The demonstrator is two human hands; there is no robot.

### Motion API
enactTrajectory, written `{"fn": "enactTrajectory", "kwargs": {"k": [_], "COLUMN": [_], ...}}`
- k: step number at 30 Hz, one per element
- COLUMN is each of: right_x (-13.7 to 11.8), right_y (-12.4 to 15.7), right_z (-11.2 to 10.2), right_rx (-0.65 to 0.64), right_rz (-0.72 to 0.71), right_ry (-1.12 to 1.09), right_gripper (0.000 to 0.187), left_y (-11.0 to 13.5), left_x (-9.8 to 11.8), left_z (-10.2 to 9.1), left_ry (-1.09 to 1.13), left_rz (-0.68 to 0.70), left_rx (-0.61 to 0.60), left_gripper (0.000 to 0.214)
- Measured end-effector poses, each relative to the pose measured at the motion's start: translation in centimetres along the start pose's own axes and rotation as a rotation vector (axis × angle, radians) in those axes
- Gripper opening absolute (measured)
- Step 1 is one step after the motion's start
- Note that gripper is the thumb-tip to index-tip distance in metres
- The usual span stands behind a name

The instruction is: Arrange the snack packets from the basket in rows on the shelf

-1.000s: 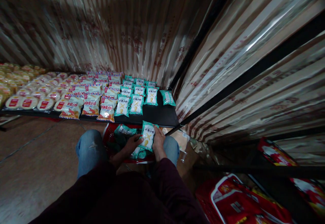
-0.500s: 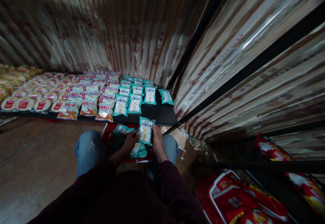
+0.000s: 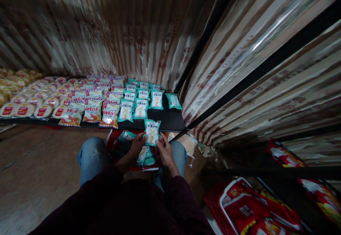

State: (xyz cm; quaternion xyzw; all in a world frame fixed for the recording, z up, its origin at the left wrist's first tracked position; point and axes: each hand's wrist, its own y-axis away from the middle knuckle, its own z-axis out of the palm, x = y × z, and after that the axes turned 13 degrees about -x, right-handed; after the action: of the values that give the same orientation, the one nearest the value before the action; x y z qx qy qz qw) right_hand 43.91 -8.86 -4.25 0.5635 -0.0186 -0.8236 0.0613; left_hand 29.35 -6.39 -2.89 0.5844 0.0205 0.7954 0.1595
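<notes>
Between my two hands is a teal and white snack bag, held upright at the front edge of the black shelf. My left hand pinches its left side, and my right hand grips its lower right edge. Below them a red basket sits between my knees, with more teal bags inside. On the shelf several matching snack bags stand in rows just beyond my hands. One teal bag lies apart at the shelf's right end, turned differently.
Left of the teal rows are striped-edge snack bags, then round packaged cakes. A black metal post slants up at the right, before striped curtain-like sheeting. Red packages lie at the lower right.
Both hands have raised the teal bag slightly toward the shelf. My right hand's fingers have shifted to the bag's lower right edge.
</notes>
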Motion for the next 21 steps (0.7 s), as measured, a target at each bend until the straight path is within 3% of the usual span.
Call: {"fn": "enactTrajectory", "kwargs": {"k": [8,15,21], "right_x": [-0.4,-1.6,-2.3], "right_y": [0.0,0.3,0.7], "right_z": [0.5,0.8,1.6], "right_rx": [0.065,0.186,0.176], "right_rz": [-0.053,-0.324,-0.419], "right_ry": [0.173,0.945,1.121], "right_gripper": [0.057,0.029,0.024], "left_y": [0.2,0.2,0.4], "left_x": [0.6,0.3,0.3], "left_z": [1.0,1.0,1.3], "left_ry": [0.108,0.150,0.150], "left_rz": [0.037,0.053,0.070], "left_rx": [-0.017,-0.048,-0.060], "left_gripper": [0.048,0.051,0.051]}}
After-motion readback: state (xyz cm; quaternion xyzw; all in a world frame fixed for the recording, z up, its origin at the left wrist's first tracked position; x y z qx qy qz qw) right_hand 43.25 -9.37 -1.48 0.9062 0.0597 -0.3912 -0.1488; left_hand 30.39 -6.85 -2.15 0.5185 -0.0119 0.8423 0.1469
